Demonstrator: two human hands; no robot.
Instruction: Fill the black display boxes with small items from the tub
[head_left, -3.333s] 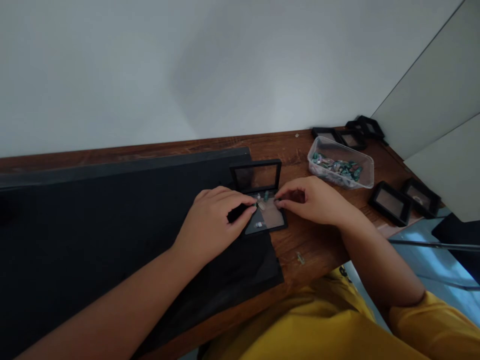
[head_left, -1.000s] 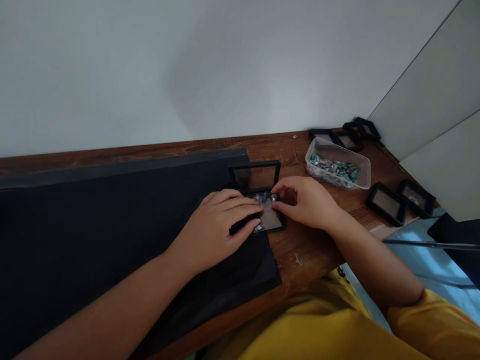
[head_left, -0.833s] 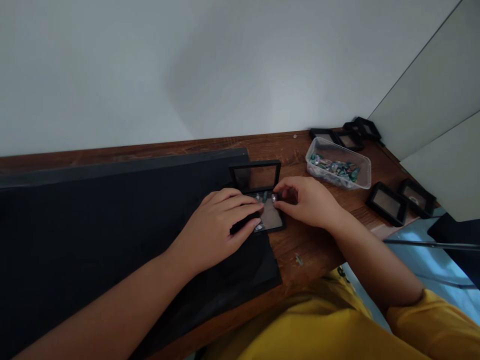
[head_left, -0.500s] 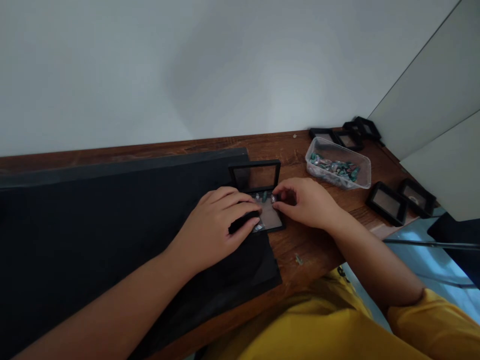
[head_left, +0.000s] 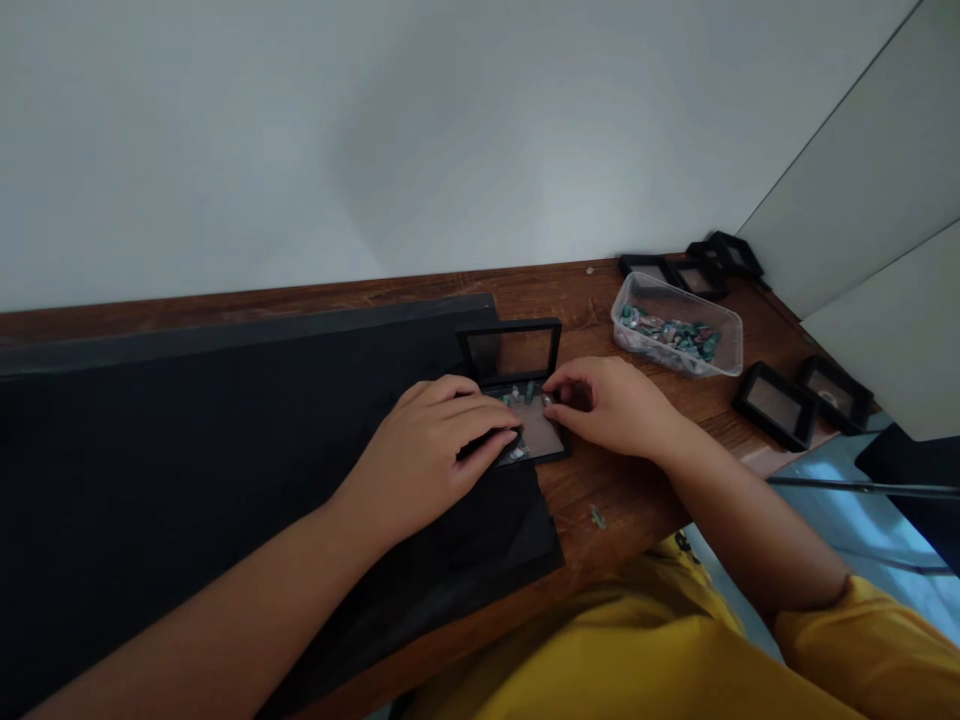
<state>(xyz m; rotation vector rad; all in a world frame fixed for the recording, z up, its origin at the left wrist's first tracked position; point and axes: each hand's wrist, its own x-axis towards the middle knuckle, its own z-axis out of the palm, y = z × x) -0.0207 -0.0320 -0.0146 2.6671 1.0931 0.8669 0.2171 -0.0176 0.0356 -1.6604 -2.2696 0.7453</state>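
A small black hinged display frame point(head_left: 551, 455) lies open, its windowed lid point(head_left: 556, 345) standing up at the back. Several small green and pale stones point(head_left: 529, 391) sit along the rear and left of its clear inner film. My left hand point(head_left: 439, 445) lies over the frame's left side, fingers curled and thumb drawn in, gripping there; its fingertips partly hide the stones. At the right side, my right hand point(head_left: 607, 400) pinches a small shiny stone point(head_left: 547, 399) between thumb and forefinger, low against the film.
A clear plastic tub point(head_left: 731, 345) of mixed stones stands to the right. Black frames point(head_left: 774, 405) lie beside and behind it. A black mat point(head_left: 225, 450) covers the left of the wooden table point(head_left: 577, 480). A loose greenish piece point(head_left: 598, 517) lies near the front edge.
My left fingers have shifted slightly, showing more stones at the rear left. My right hand has moved very little and stays at the frame's right side with the stone.
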